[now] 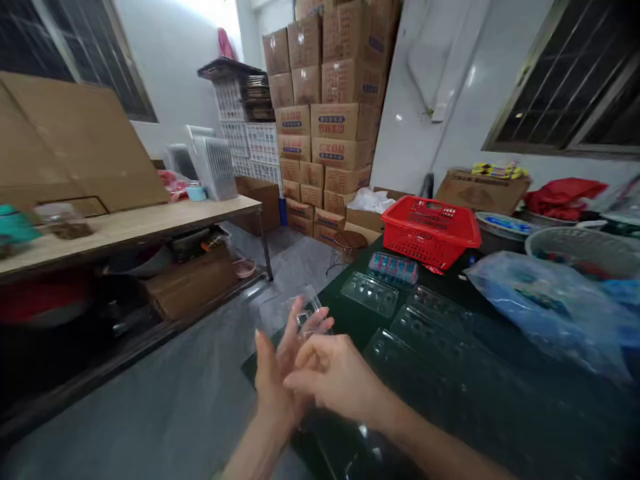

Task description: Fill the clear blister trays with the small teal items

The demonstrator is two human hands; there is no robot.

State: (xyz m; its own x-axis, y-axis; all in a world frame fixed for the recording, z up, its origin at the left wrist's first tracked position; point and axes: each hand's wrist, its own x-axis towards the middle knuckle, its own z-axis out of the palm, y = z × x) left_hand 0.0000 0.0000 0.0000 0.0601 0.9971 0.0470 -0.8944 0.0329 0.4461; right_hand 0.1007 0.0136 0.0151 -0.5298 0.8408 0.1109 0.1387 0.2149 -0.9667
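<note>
Both my hands meet at the near left corner of a dark green table [500, 373]. My left hand [274, 373] has its fingers stretched up and holds a small clear plastic piece [309, 312] at the fingertips. My right hand [336, 380] lies against it from the right, fingers curled, and pinches at the same clear piece. Several clear plastic blister trays [371, 292] lie on the table just beyond my hands; one farther back holds red and blue items [393, 267].
A red plastic basket [431, 231] stands at the table's far side, a blue plastic bag [545, 300] and bowls to the right. A wooden workbench [130, 227] runs along the left, with grey floor between. Stacked cardboard boxes [325, 120] fill the back.
</note>
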